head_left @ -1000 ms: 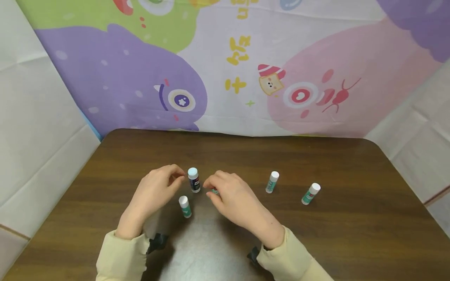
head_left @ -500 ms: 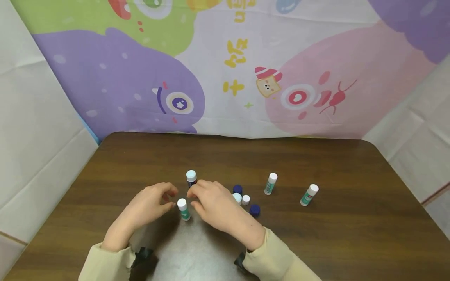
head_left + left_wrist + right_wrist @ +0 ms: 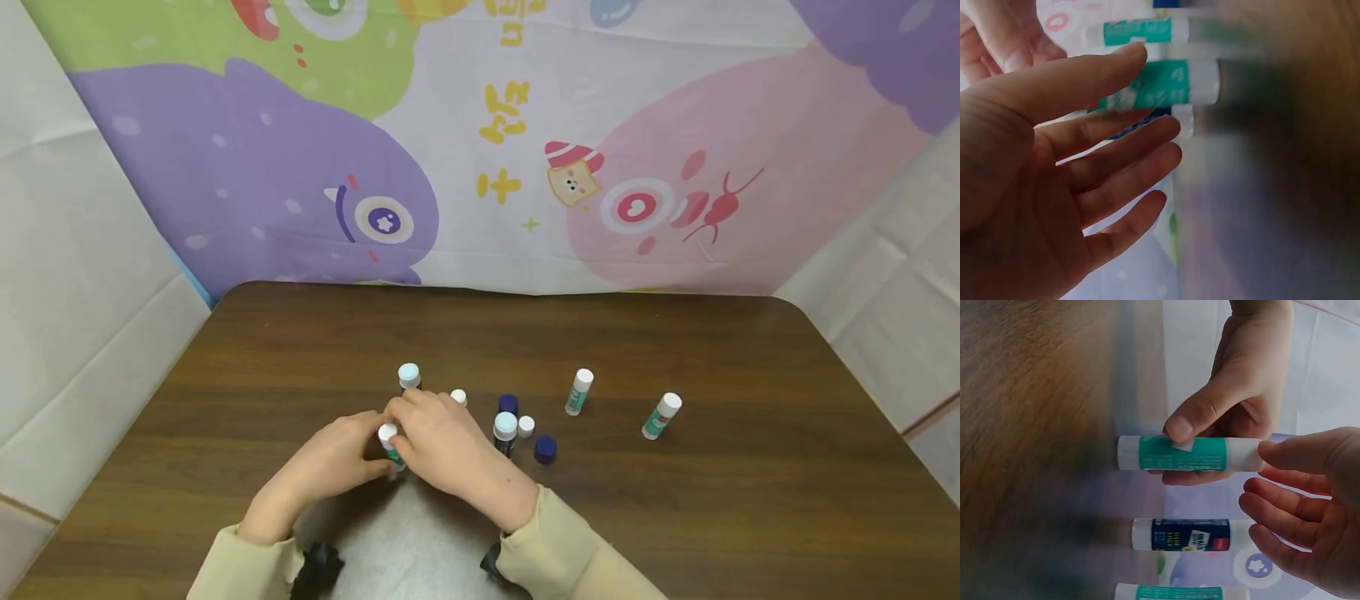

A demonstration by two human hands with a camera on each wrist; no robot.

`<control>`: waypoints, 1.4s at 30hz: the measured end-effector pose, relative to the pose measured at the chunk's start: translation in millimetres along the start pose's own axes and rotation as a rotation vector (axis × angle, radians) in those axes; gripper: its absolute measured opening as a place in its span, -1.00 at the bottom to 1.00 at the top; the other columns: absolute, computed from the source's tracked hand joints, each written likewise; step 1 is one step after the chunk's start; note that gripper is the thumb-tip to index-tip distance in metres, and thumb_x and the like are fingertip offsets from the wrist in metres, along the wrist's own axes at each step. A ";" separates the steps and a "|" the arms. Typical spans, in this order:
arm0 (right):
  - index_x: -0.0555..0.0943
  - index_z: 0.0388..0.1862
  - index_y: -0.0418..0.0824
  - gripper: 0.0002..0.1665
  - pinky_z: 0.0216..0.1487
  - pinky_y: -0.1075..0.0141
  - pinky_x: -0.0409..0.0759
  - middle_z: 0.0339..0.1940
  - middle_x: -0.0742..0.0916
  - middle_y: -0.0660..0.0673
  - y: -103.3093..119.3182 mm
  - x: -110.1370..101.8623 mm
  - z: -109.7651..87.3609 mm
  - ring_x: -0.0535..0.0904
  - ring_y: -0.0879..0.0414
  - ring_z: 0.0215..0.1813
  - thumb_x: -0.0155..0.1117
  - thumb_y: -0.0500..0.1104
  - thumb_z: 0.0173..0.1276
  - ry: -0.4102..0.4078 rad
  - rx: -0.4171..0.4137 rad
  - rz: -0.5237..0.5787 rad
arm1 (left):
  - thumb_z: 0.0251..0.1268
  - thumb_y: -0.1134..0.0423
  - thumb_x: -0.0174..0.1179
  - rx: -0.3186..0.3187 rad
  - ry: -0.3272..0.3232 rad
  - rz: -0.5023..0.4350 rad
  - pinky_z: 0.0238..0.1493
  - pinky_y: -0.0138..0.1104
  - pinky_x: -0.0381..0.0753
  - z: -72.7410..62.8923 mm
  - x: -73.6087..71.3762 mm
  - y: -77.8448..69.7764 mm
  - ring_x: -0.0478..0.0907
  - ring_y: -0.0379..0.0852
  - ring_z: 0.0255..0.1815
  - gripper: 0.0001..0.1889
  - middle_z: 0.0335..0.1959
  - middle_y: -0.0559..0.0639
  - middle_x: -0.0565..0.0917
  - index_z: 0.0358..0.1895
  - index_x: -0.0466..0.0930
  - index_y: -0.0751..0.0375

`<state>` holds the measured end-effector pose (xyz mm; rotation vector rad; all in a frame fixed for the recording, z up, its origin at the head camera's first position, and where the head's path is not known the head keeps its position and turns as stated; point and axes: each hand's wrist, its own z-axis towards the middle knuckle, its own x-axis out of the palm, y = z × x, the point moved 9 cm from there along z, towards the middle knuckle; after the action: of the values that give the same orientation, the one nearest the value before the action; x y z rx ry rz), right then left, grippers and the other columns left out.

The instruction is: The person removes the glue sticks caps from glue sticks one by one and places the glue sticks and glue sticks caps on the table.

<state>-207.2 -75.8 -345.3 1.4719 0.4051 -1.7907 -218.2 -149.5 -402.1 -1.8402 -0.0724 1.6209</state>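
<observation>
Risk of toppling is judged highest at the green glue stick point(image 3: 391, 443), which stands upright on the tabletop point(image 3: 750, 517) at lower centre of the head view, between both hands. It is pinched at mid-body by the thumb and a finger of the left hand point(image 3: 333, 467), as shown plainly in the right wrist view point(image 3: 1188, 453). The right hand point(image 3: 438, 442) is held at its cap end with fingers only slightly bent; contact with the cap appears light, and a firm grip cannot be confirmed.

A sideways pull on the cap could tip the stick or knock the dark-labelled glue stick point(image 3: 409, 377) standing just behind it. A second dark-labelled stick point(image 3: 505, 432) and loose blue caps point(image 3: 545, 449) lie just right of the right hand's wrist and could be swept by the sleeve. Two more green sticks point(image 3: 579, 390) point(image 3: 662, 415) stand well apart to the right and are judged safe.

Much of the held stick is hidden by the hands in the head view. The left wrist view is blurred on its right half, so the sticks' bases cannot be made out. A small white cap point(image 3: 458, 397) is partly covered by the right hand.
</observation>
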 end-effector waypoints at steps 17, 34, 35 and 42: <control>0.53 -0.31 -0.12 -0.84 -0.38 0.47 0.41 -0.40 0.59 0.06 -8.0 2.7 -4.9 0.48 0.26 -0.38 0.25 -0.09 0.19 -0.001 0.034 0.035 | -0.01 0.17 0.33 0.013 -0.025 -0.006 -0.29 -0.30 0.49 3.6 0.4 0.3 0.54 -0.21 -0.27 -0.74 -0.31 -0.22 0.60 -0.21 0.54 0.03; 0.47 -0.32 -0.11 -0.85 -0.34 0.45 0.38 -0.48 0.52 0.10 -14.9 -35.9 -23.3 0.35 0.28 -0.47 0.25 -0.12 0.21 -0.077 0.057 0.148 | -0.06 0.16 0.37 0.027 -0.093 -0.031 -0.40 -0.42 0.40 2.9 -34.6 -24.8 0.44 -0.25 -0.45 -0.80 -0.45 -0.30 0.50 -0.42 0.49 -0.14; 0.48 -0.31 -0.12 -0.85 -0.32 0.43 0.40 -0.47 0.52 0.10 -16.2 -40.1 -24.9 0.36 0.28 -0.46 0.26 -0.12 0.21 -0.099 0.058 0.143 | -0.06 0.16 0.37 0.033 -0.110 -0.027 -0.41 -0.42 0.39 3.5 -37.7 -27.8 0.43 -0.25 -0.45 -0.80 -0.46 -0.31 0.49 -0.43 0.49 -0.15; 0.49 -0.27 -0.13 -0.78 -0.31 0.44 0.46 -0.39 0.61 0.08 -31.8 -69.8 -37.3 0.50 0.27 -0.36 0.30 -0.10 0.17 -0.251 0.099 0.217 | -0.07 0.10 0.38 0.097 -0.260 0.005 -0.39 -0.41 0.41 8.2 -58.5 -54.6 0.42 -0.34 -0.46 -0.80 -0.46 -0.31 0.47 -0.41 0.52 -0.14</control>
<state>-201.9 -5.3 -297.6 1.2813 0.0288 -1.8101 -217.9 -130.7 -324.0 -1.5509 -0.1010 1.8261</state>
